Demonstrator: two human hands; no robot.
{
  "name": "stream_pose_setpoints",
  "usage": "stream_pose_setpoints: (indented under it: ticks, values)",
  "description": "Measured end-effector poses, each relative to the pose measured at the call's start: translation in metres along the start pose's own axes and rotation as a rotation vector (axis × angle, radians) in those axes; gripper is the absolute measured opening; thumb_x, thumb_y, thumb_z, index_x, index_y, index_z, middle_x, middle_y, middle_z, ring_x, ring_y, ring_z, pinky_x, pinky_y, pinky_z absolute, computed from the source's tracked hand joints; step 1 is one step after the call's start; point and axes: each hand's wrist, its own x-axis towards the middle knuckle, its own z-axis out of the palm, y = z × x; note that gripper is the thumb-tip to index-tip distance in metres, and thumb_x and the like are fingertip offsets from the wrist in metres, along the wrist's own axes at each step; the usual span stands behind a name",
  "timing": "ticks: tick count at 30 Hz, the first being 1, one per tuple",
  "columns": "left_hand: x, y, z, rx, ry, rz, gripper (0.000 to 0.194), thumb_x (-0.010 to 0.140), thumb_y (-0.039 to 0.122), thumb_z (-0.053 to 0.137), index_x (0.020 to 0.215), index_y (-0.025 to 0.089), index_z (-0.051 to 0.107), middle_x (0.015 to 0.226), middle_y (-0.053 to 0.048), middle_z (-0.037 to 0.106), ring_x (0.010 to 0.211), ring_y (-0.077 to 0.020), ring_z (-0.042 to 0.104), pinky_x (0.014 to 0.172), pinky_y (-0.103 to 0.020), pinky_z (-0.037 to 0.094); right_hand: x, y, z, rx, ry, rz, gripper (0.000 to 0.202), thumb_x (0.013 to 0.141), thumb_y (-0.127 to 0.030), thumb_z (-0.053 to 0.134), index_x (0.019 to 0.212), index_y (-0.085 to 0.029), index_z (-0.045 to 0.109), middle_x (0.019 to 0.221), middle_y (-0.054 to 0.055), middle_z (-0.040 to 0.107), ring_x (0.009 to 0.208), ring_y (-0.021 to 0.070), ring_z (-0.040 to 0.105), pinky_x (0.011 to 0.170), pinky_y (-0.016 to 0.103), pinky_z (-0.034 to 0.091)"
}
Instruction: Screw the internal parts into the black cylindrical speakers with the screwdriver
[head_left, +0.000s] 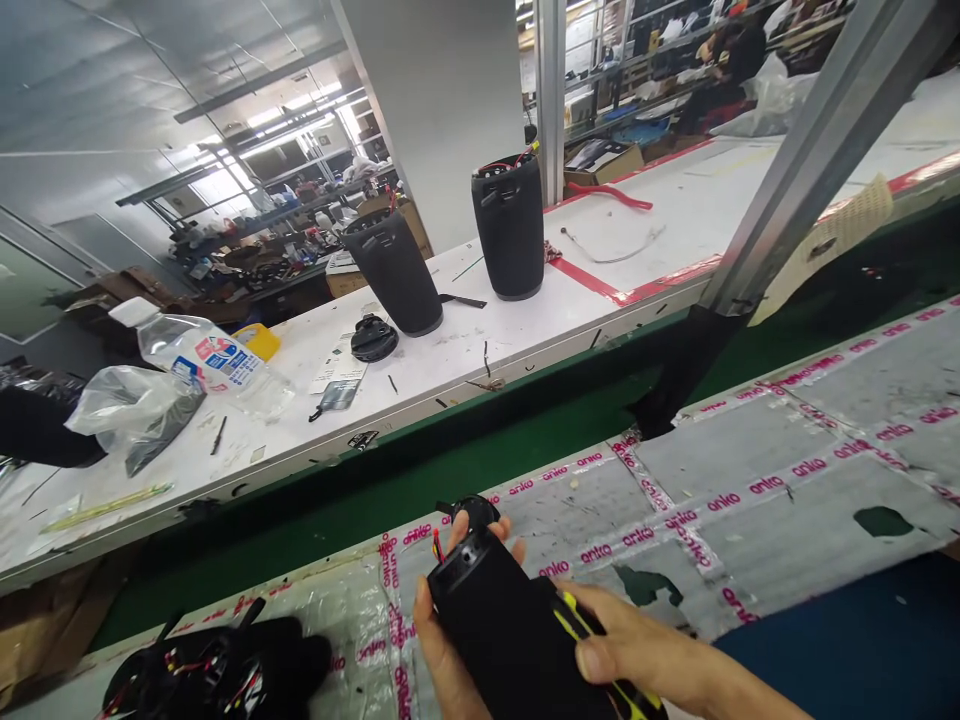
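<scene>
Ceiling lamps (264, 117) glare white at upper left, while the green floor (555, 425) lies dim.

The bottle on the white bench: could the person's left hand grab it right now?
Probably not as things stand: the left hand is busy holding a black cylinder, and the bottle looks well beyond it, on the white bench.
</scene>
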Motion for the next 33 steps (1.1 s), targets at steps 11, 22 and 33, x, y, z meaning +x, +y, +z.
stream_pose_setpoints:
  ticks: [11, 22, 33]
  values:
    - [-0.006, -0.018, -0.008, 0.519, 0.226, 0.212, 0.093, 0.076, 0.066, 0.086, 0.155, 0.028, 0.052, 0.124, -0.011, 0.081, 0.123, -0.0369, 0.076, 0.102, -0.045, 0.063, -0.020, -0.009, 0.032, -1.010, 0.510, -0.067, 0.075, 0.073, -0.029, 0.080, 0.146, -0.025, 0.063, 0.136, 0.014, 0.078, 0.117, 0.0380, 0.077, 0.098, 0.049, 0.061]
    - [-0.021, -0.008, -0.009, 0.820, 0.060, 0.147, 0.081, 0.072, 0.061, 0.088, 0.140, 0.023, 0.063, 0.136, -0.014, 0.077, 0.133, -0.0413, 0.068, 0.121, -0.053, 0.045, -0.044, -0.050, 0.014, -1.728, 0.438, -0.676, 0.022, 0.108, -0.016, 0.045, 0.126, -0.025, 0.054, 0.092, -0.002, 0.074, 0.072, 0.0203, 0.073, 0.061, 0.034, 0.049]
    - [-0.030, -0.004, 0.000, 0.919, -0.002, 0.184, 0.088, 0.070, 0.050, 0.086, 0.145, 0.020, 0.054, 0.138, -0.015, 0.073, 0.134, -0.0391, 0.063, 0.121, -0.055, 0.037, -0.037, -0.073, 0.008, -2.008, 0.173, -0.622, 0.045, 0.078, 0.003, 0.063, 0.113, -0.022, 0.053, 0.088, -0.002, 0.063, 0.069, 0.0214, 0.062, 0.059, 0.036, 0.036]
